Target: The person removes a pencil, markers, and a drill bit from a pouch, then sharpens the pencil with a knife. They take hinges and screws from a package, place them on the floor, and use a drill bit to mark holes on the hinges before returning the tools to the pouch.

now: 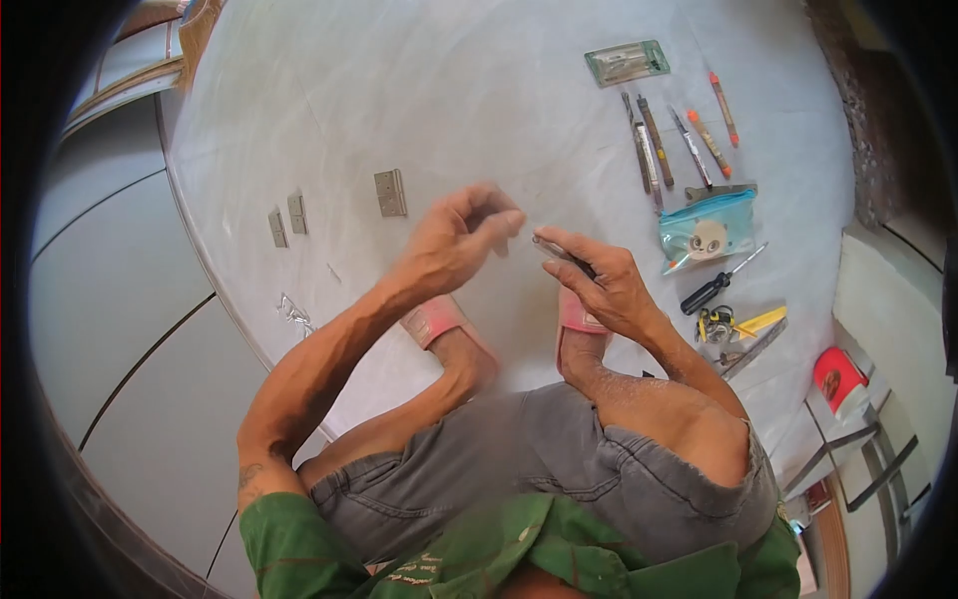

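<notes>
1. The slender dark tool (562, 252) lay in the right hand (609, 285), whose fingers were closed round its near end. Its tip pointed left, above the white panel (479, 90) in front of the knees.
2. It looked light, stiff and thin, apt to roll between fingers; mid-shaft seemed the surest place to hold it.
3. The left hand (454, 240) hovered just beside the tip, thumb and fingertips pinched together. I could not tell whether anything tiny sat between them.
4. Pink sandals (434, 319) stood on the panel beneath both hands.
5. Hinges (390, 192) lay to the left. To the right lay a panda pouch (707, 232) and a screwdriver (720, 283).
</notes>
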{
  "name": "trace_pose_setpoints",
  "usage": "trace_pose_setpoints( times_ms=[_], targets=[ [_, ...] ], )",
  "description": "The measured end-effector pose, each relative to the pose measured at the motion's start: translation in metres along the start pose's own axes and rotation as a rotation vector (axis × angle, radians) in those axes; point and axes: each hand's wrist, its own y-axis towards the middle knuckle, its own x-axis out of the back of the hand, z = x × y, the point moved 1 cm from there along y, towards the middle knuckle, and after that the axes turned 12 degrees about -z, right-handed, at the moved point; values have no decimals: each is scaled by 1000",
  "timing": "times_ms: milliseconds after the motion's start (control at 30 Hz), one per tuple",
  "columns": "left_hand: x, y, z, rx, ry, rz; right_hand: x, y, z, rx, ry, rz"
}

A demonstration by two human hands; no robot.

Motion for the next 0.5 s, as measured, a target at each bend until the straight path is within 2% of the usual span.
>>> trace_pose_setpoints(
  times_ms=[133,300,367,500],
  targets=[
    [17,5,1,178,53,107,4,1,8,-143,-6,12],
    [-10,-3,14,177,-11,159,7,5,17,-215,-127,41],
    [-15,-5,19,217,-23,141,2,-1,1,-58,-135,-14],
    [-19,-9,41,191,-83,102,-1,-6,-3,-39,-188,46]
  ],
)
